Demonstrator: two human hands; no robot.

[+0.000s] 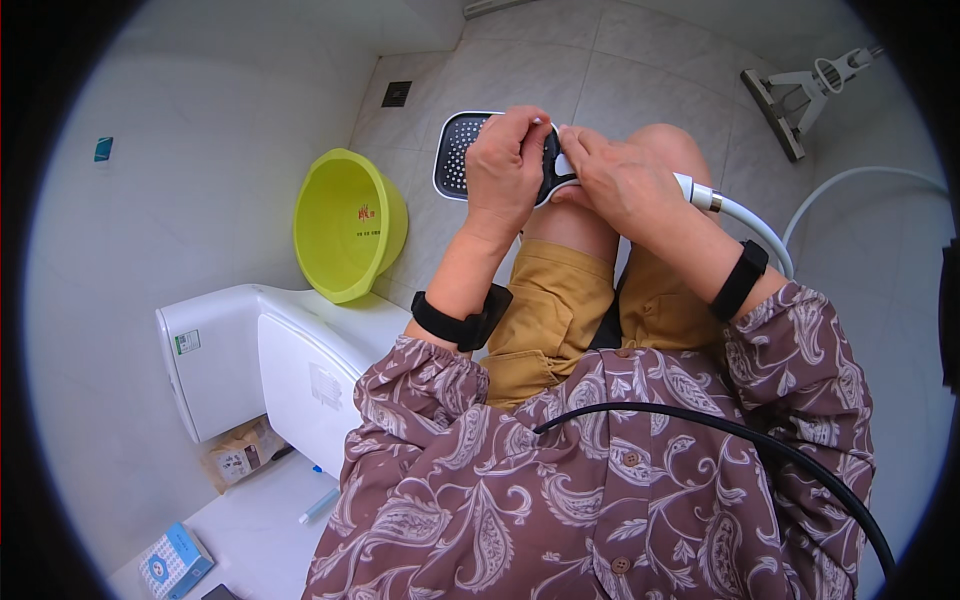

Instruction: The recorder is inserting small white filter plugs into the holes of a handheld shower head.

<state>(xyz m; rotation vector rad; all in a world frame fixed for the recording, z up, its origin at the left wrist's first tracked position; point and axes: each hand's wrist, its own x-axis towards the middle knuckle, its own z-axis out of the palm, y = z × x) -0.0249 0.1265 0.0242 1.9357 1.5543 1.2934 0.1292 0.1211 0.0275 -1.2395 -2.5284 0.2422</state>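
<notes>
The shower head is to the right of the yellow-green basin, held up over the person's knees, with its square dark face and pale dots turned up to view. The left hand is the one nearer the basin. Its fingers are bent over the dark part where the head meets the handle, thumb and forefinger drawn close together; whether they pinch some small part there, I cannot tell. The right hand, farther right of the basin, has its fingers wrapped around the white handle, thumb side toward the left hand. From the handle's end a white hose curves away, farther from the basin.

The white toilet stands just on the near side of the basin, its lid down. Past the toilet, nearer the person than the basin, are a brown package, a pale tube and a blue and white box. A dark floor drain is just beyond the basin, slightly to its right. A floor wiper is well to the right of the basin and farther from the person.
</notes>
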